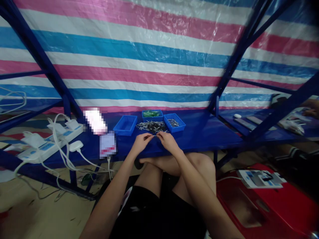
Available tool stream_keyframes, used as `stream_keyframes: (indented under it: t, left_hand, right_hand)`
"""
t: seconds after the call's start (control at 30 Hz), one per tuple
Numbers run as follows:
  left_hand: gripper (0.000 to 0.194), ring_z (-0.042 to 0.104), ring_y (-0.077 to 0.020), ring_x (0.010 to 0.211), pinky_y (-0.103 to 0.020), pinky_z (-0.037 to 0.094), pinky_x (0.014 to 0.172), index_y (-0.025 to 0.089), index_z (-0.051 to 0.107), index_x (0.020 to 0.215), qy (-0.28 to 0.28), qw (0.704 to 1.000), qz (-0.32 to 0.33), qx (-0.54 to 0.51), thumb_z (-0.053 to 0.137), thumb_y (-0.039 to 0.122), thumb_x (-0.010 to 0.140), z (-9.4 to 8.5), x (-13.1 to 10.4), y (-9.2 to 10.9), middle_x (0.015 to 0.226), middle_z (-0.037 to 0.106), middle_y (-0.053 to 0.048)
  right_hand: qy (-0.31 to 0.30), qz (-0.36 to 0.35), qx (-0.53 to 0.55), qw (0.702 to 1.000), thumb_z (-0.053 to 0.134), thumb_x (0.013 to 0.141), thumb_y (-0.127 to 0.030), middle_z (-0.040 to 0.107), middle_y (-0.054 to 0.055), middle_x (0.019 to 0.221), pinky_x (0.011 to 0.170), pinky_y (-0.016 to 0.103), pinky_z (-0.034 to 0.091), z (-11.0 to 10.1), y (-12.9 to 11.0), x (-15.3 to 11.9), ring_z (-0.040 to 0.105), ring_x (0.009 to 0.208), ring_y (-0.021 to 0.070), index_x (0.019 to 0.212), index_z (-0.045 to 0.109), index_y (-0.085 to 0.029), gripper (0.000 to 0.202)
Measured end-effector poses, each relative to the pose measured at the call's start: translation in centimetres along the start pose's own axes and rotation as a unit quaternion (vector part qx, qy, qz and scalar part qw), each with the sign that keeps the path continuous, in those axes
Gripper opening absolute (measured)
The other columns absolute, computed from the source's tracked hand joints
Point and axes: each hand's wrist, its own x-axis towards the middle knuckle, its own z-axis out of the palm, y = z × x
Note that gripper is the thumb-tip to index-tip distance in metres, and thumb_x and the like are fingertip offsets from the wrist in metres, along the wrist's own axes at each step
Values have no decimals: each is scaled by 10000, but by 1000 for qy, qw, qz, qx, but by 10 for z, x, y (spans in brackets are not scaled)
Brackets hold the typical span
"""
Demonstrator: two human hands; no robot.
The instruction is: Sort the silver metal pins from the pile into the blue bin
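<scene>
My left hand (141,142) and my right hand (167,140) are close together over the front of the blue table. Their fingertips are pinched on the two ends of a small thin silver piece (155,135), too small to name exactly. Just behind my hands lies a loose pile of thin silver and black pieces (152,126). To the right of the pile, a blue bin (183,126) holds many short silver pieces (173,122). Behind it, another blue bin (152,118) contains green material (151,113). A third blue bin (125,125) at the left shows only its bare inside.
On the left are a power strip (51,144) with plugs and white cables, plus a phone-like device (108,144) and a bright pixelated patch. Blue metal posts (230,68) frame the table. A red stool (279,199) stands at right; another person's hand (311,108) shows beyond.
</scene>
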Motion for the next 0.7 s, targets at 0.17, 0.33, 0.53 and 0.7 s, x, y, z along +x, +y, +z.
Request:
stream_keyframes:
  t: [0.17,0.33,0.53,0.7]
  left_hand:
    - [330,589,-163,696,-244,430,668,175,648,778,10,999,12,36,420,401,849,-1,0,1,725,659,-21]
    - [350,573,-151,672,-238,423,669,175,603,715,19,999,9,39,389,409,862,-1,0,2,681,629,-10]
    - [294,596,-159,714,-250,443,693,171,592,865,89,996,-27,-2,411,403,849,-1,1,-4,731,635,-23]
    - [221,602,-163,748,-267,460,719,169,595,894,122,991,-30,37,444,314,824,1,2,-14,837,647,-48]
  right_hand:
    - [3,-13,23,1000,414,898,-226,645,57,907,711,232,404,-3,-4,-3,595,798,147,992,560,-183,179]
    - [5,-84,99,992,469,862,-265,630,18,856,732,225,412,-9,-10,-3,571,784,123,888,579,-187,137]
    - [147,54,167,974,452,852,-342,637,58,931,725,259,449,-20,3,5,586,792,147,1005,592,-171,268]
    - [62,92,205,972,573,781,-361,608,59,1084,699,267,483,-15,8,3,613,755,134,1308,372,-244,576]
